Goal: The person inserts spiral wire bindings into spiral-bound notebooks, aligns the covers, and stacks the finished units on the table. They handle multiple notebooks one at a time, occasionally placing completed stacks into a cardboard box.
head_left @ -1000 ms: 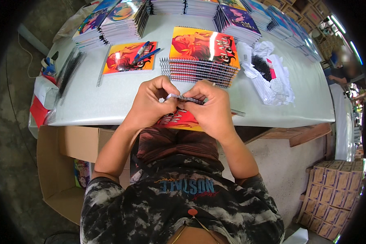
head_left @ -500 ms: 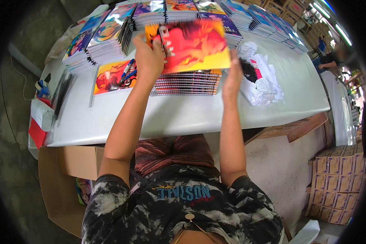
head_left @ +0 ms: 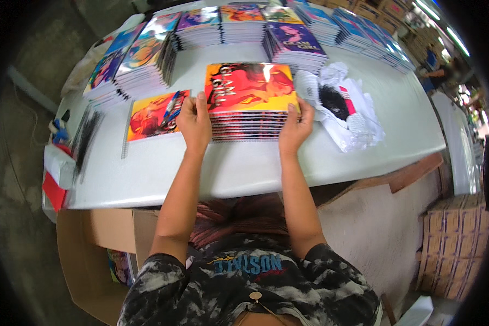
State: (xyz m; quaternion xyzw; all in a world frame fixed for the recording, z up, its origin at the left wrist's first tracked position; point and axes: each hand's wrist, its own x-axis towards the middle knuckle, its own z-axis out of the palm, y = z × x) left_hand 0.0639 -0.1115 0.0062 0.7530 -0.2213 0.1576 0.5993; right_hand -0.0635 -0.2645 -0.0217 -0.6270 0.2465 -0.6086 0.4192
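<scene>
A stack of spiral notebooks [head_left: 247,129] stands near the middle of the table, with a red and yellow covered notebook [head_left: 250,89] on top. My left hand [head_left: 195,124] closes on that top notebook's left edge, fingers curled. On the opposite side my right hand [head_left: 298,127] grips its near right corner, thumb on the cover; the fingers underneath are partly hidden. Left of the stack lies a single notebook [head_left: 145,117] of the same colours, with several pens [head_left: 174,108] on its right part.
Notebook stacks [head_left: 141,65] line the far side, including a purple-covered stack [head_left: 294,42]. Crumpled white wrapping [head_left: 358,127] with a black tangled bundle [head_left: 334,103] lies right. Thin black coils [head_left: 87,141] lie left. An open cardboard box [head_left: 111,228] stands below; stacked cartons [head_left: 453,244] stand right.
The red and yellow notebook, raised and tilted above the stack before, has come down onto it. Both hands have moved nearer to me with it.
</scene>
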